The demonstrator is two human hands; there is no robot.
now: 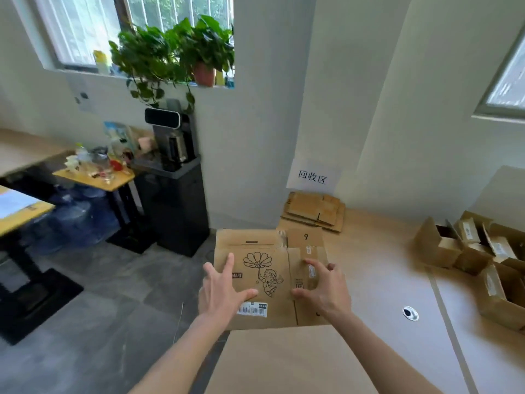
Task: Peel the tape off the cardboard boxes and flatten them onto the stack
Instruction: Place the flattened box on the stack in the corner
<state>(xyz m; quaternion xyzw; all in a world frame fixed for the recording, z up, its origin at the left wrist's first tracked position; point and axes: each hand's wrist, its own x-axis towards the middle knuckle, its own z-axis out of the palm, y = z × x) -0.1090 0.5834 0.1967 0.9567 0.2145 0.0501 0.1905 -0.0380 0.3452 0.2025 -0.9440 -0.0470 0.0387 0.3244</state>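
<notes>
A flattened cardboard box (264, 251) with a flower drawing and a barcode label lies at the table's left edge, partly overhanging it. My left hand (223, 290) sits on its left side with fingers spread and thumb on the cardboard. My right hand (326, 285) hovers at its right part, fingers loosely curved over a flap with small labels. Whether it touches is unclear. A stack of flattened boxes (315, 211) lies against the wall behind, under a paper sign (312, 177).
Several open cardboard boxes (480, 257) with labels crowd the table's right side. A cable hole (410, 313) is in the light wooden table (377, 280). Left, on the floor: a black water dispenser (176, 200), water jugs and a cluttered small table (96, 177).
</notes>
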